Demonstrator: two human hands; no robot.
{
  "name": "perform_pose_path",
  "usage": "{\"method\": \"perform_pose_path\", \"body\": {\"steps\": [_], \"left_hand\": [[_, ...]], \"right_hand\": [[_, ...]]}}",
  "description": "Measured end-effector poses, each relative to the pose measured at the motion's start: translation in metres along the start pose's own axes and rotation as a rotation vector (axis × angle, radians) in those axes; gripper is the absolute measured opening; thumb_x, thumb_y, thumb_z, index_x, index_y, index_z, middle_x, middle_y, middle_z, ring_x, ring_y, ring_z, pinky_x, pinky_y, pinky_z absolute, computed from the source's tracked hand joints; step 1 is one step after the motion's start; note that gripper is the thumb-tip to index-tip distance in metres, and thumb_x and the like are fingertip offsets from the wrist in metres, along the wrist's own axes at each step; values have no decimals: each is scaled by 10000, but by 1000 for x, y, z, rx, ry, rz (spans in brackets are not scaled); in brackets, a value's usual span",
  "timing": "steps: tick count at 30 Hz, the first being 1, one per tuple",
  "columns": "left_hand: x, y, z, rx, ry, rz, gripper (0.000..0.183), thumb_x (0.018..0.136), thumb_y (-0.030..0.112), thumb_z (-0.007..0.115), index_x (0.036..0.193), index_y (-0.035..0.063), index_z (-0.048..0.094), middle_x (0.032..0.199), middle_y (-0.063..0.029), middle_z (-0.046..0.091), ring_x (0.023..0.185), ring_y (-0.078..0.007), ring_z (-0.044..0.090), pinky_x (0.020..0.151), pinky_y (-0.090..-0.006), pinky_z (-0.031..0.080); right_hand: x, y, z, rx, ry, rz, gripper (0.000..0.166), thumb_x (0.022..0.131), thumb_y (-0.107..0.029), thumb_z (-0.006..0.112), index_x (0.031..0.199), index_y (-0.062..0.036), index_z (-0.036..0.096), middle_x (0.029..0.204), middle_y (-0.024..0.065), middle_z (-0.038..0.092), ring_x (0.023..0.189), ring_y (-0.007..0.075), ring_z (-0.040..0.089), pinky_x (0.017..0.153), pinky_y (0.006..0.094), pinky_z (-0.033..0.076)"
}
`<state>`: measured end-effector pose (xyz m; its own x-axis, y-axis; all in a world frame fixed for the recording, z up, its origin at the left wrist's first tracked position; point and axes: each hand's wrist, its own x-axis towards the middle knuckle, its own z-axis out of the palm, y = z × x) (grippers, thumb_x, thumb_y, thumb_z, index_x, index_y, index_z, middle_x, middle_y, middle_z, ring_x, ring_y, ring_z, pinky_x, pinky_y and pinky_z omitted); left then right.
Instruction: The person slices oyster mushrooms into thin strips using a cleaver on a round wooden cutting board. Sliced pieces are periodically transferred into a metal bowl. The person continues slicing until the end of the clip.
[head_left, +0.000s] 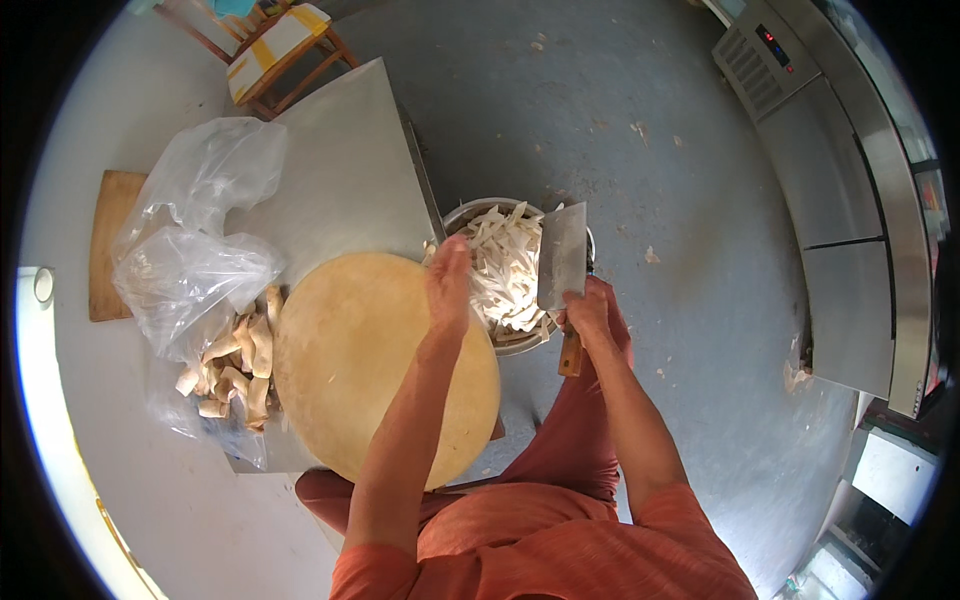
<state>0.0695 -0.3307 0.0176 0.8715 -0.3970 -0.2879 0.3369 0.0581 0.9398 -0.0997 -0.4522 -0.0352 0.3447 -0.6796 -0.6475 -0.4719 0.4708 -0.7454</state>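
My right hand (590, 313) grips a cleaver (562, 259) near the joint of its wooden handle and broad steel blade. The blade reaches over the right side of a metal basin (517, 349) heaped with pale sliced strips (506, 266), likely mushroom. Between the basin and a thick round chopping board (352, 352) is my left hand (450, 281), blurred and turned edge-on, with nothing visible in it. The board carries only small scraps. To its left lies a pile of whole and cut king oyster mushrooms (244, 352), partly in a clear plastic bag (199, 262).
Board and bag rest on a metal-topped table (352, 172). A rectangular wooden board (112, 244) leans by the wall. Beyond the table stands a wooden chair (281, 56). A stainless refrigerated counter (844, 195) runs along the right. Scraps dot the grey floor (697, 247).
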Motion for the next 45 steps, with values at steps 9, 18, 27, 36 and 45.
{"method": "perform_pose_path", "body": {"steps": [9, 18, 27, 36, 45], "left_hand": [[1, 14, -124, 852, 113, 687, 269, 958, 156, 517, 1162, -9, 573, 1232, -174, 554, 1112, -295, 546, 929, -382, 457], [5, 5, -127, 1081, -68, 714, 321, 954, 152, 491, 1235, -2, 516, 1311, -198, 493, 1221, -348, 456, 1025, -429, 376], [3, 13, -130, 1124, -57, 706, 320, 913, 120, 534, 1203, -15, 521, 1270, -202, 520, 1166, -378, 479, 1001, -457, 376], [6, 12, -127, 1104, -60, 694, 313, 903, 111, 543, 1190, -12, 535, 1265, -201, 525, 1170, -370, 481, 1005, -456, 374], [4, 11, -129, 1118, -63, 722, 286, 894, 99, 554, 1157, -14, 556, 1244, -186, 542, 1161, -367, 490, 1001, -455, 380]], "right_hand": [[43, 88, 52, -523, 42, -34, 164, 796, -86, 581, 886, 45, 542, 773, 274, 641, 658, 376, 664, 535, 449, 525], [83, 182, 85, -862, 14, -236, 192, 748, -39, 583, 895, 81, 550, 801, 297, 636, 827, 429, 656, 720, 490, 520], [61, 90, 125, -602, -89, -133, 207, 775, -44, 529, 938, 82, 535, 880, 339, 625, 878, 475, 632, 779, 517, 509], [78, 80, 127, -787, -227, -175, 187, 783, -53, 550, 921, 71, 573, 912, 313, 644, 885, 447, 648, 780, 498, 526], [34, 101, 114, -835, -320, -108, 219, 778, -93, 607, 935, 59, 606, 920, 288, 661, 912, 407, 661, 779, 476, 529]]}}
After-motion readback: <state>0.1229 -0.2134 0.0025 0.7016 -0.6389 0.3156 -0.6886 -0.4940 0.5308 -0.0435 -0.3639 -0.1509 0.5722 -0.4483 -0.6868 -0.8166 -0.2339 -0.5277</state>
